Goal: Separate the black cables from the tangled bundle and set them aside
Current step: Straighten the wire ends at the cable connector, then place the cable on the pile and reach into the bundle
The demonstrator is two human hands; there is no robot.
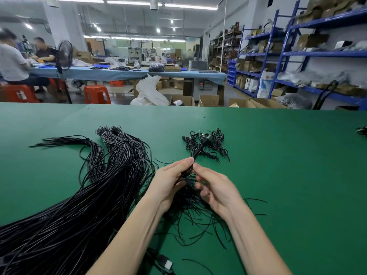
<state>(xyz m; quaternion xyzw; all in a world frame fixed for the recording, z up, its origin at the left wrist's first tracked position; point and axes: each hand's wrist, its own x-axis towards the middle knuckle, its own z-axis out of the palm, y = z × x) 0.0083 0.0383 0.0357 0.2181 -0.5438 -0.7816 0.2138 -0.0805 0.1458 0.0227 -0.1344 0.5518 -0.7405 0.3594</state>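
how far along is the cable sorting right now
Done: a small pile of short cables lies apart on the green table. In hand: left hand and right hand pinch cables from the tangled bundle. Left: that bundle, plus the long cable bundle.

Blue shelving [282, 56], orange stools [97, 94], ceiling lights [129, 2]

Two bare forearms reach forward from the bottom edge and angle inward, so the hands meet at the middle. The left hand [168, 179] is turned palm inward, its fingers curled and its thumb and forefinger pressed together at the top in a pinch. The right hand [215, 187] faces it, just beside, fingers bent toward the palm, forefinger tip raised close to the left thumb. Both wrists are held nearly straight.
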